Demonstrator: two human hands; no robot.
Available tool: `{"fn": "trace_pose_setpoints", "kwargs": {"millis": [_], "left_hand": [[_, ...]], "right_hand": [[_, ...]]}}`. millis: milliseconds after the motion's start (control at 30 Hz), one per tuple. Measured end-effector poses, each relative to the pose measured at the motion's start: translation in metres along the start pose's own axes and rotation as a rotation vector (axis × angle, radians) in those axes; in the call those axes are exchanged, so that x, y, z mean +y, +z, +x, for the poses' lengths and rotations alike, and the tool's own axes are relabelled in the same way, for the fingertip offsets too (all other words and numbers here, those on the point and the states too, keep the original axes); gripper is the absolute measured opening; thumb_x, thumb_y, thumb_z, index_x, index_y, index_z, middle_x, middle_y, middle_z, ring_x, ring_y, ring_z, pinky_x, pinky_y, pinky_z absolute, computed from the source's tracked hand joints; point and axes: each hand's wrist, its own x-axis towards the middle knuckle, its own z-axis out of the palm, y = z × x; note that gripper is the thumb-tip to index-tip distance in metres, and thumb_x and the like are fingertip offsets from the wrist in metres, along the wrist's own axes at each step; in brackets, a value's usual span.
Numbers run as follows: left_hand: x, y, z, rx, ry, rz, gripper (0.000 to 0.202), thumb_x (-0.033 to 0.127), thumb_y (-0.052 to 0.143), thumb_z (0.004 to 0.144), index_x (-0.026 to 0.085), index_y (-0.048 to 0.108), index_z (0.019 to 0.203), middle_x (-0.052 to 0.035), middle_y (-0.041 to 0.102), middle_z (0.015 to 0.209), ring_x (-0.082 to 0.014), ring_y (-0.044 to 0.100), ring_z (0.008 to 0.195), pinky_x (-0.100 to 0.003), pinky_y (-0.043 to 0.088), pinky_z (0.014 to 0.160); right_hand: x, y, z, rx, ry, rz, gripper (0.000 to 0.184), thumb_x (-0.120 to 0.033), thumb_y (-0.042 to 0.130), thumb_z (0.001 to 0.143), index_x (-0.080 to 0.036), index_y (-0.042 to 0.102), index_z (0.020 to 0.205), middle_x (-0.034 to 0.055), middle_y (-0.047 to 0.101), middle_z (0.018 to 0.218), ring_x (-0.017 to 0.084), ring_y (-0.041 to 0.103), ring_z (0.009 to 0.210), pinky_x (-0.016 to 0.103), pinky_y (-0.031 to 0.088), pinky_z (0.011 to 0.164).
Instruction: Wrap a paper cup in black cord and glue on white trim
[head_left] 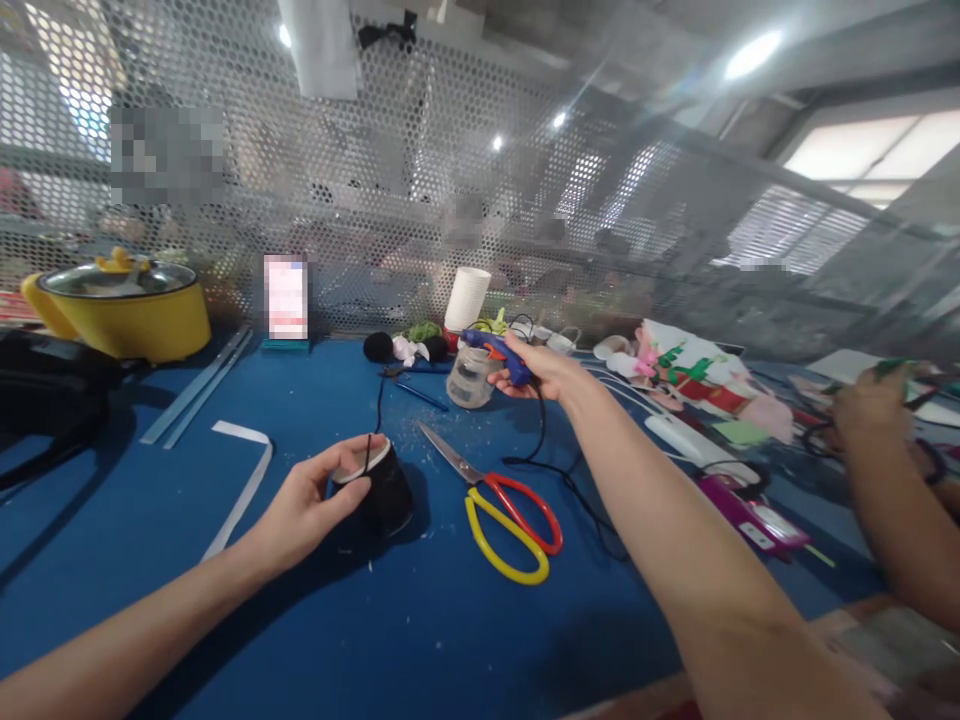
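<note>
My left hand (319, 495) grips the rim of a small black-wrapped cup (388, 497) with a white inside, tilted just above or on the table. A black cord (379, 408) runs up from the cup's rim, where my fingers press on it. In my right hand (532, 365) is a blue glue gun (517, 362) with an orange trigger, its nozzle pointing left over a clear plastic jar (470, 378). The glue gun's black cable hangs down to the table. Between my hands lie large scissors (495, 500) with one red and one yellow handle, blades slightly apart.
A yellow pot (142, 315) with a glass lid stands at back left, beside steel rulers (199, 390) and a phone (286, 298). A white ribbon (247, 490) lies left. A purple device (750, 515) and power strip (697, 450) lie right, near another person's hand (874, 405).
</note>
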Motion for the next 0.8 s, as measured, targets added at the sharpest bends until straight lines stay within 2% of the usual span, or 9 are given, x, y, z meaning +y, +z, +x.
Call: {"fn": "trace_pose_setpoints", "kwargs": {"millis": [67, 167, 200, 267, 400, 500, 600, 700, 800], "left_hand": [[0.000, 0.000, 0.000, 0.000, -0.002, 0.006, 0.024, 0.034, 0.056, 0.075, 0.018, 0.043, 0.061, -0.0156, 0.053, 0.124, -0.0297, 0.044, 0.119, -0.047, 0.031, 0.099], [0.000, 0.000, 0.000, -0.018, 0.001, 0.016, 0.023, 0.032, 0.055, 0.076, 0.018, 0.043, 0.061, -0.0157, 0.052, 0.125, -0.0290, 0.044, 0.119, -0.046, 0.031, 0.099], [0.000, 0.000, 0.000, -0.025, 0.006, 0.020, 0.023, 0.031, 0.054, 0.076, 0.018, 0.043, 0.061, -0.0158, 0.052, 0.125, -0.0285, 0.044, 0.119, -0.046, 0.031, 0.099], [0.000, 0.000, -0.001, -0.039, 0.024, 0.039, 0.021, 0.029, 0.053, 0.077, 0.018, 0.042, 0.063, -0.0158, 0.051, 0.125, -0.0275, 0.045, 0.118, -0.045, 0.031, 0.098], [0.001, 0.002, -0.003, -0.063, 0.129, 0.162, 0.016, 0.024, 0.050, 0.077, 0.018, 0.042, 0.065, -0.0137, 0.053, 0.119, -0.0249, 0.047, 0.113, -0.042, 0.034, 0.095], [0.003, 0.003, -0.004, -0.071, 0.232, 0.315, 0.016, 0.022, 0.048, 0.076, 0.019, 0.040, 0.063, -0.0079, 0.058, 0.088, -0.0197, 0.053, 0.091, -0.035, 0.043, 0.081], [0.005, 0.005, -0.005, -0.054, 0.262, 0.405, 0.016, 0.021, 0.046, 0.076, 0.020, 0.040, 0.062, -0.0020, 0.051, 0.069, -0.0157, 0.051, 0.073, -0.030, 0.044, 0.069], [0.004, 0.005, -0.005, -0.054, 0.275, 0.401, 0.015, 0.020, 0.048, 0.075, 0.020, 0.040, 0.063, -0.0066, 0.058, 0.085, -0.0196, 0.052, 0.094, -0.036, 0.041, 0.084], [0.002, 0.003, -0.004, -0.062, 0.232, 0.328, 0.012, 0.021, 0.049, 0.075, 0.020, 0.041, 0.067, -0.0119, 0.056, 0.114, -0.0233, 0.040, 0.120, -0.042, 0.031, 0.098]], "right_hand": [[-0.001, -0.007, -0.005, 0.055, -0.016, -0.079, 0.047, -0.052, 0.038, 0.084, -0.015, 0.056, 0.062, 0.0081, 0.061, 0.050, 0.017, 0.059, 0.047, 0.030, 0.049, 0.046], [-0.004, -0.009, -0.025, 0.214, -0.132, -0.199, 0.039, -0.052, 0.053, 0.075, -0.016, 0.054, 0.058, 0.0088, 0.060, 0.056, 0.023, 0.062, 0.065, 0.031, 0.047, 0.057], [-0.004, -0.004, -0.035, 0.268, -0.206, -0.236, 0.035, -0.049, 0.057, 0.072, -0.017, 0.055, 0.059, 0.0087, 0.061, 0.060, 0.024, 0.061, 0.073, 0.031, 0.045, 0.062], [-0.004, 0.017, -0.059, 0.341, -0.543, -0.401, 0.034, -0.047, 0.052, 0.076, -0.017, 0.058, 0.063, 0.0087, 0.062, 0.069, 0.024, 0.060, 0.076, 0.033, 0.043, 0.067], [0.002, 0.079, -0.098, -0.200, -0.818, -0.352, 0.038, -0.042, 0.042, 0.084, -0.016, 0.063, 0.069, 0.0097, 0.062, 0.088, 0.020, 0.058, 0.087, 0.031, 0.043, 0.076], [0.007, 0.113, -0.107, -0.333, -0.762, -0.364, 0.043, -0.043, 0.040, 0.085, -0.015, 0.063, 0.061, 0.0127, 0.061, 0.097, 0.022, 0.057, 0.093, 0.035, 0.040, 0.083], [0.008, 0.122, -0.105, -0.438, -0.634, -0.267, 0.036, -0.034, 0.048, 0.083, -0.016, 0.060, 0.054, 0.0124, 0.061, 0.100, 0.021, 0.055, 0.098, 0.035, 0.040, 0.085], [0.011, 0.116, -0.102, -0.513, -0.482, 0.000, 0.019, -0.024, 0.055, 0.077, -0.016, 0.061, 0.061, 0.0102, 0.057, 0.112, 0.019, 0.053, 0.105, 0.033, 0.039, 0.088], [0.018, 0.106, -0.104, -0.468, -0.445, 0.190, 0.014, -0.026, 0.059, 0.074, -0.017, 0.061, 0.064, 0.0081, 0.054, 0.117, 0.018, 0.050, 0.109, 0.033, 0.038, 0.090]]}}
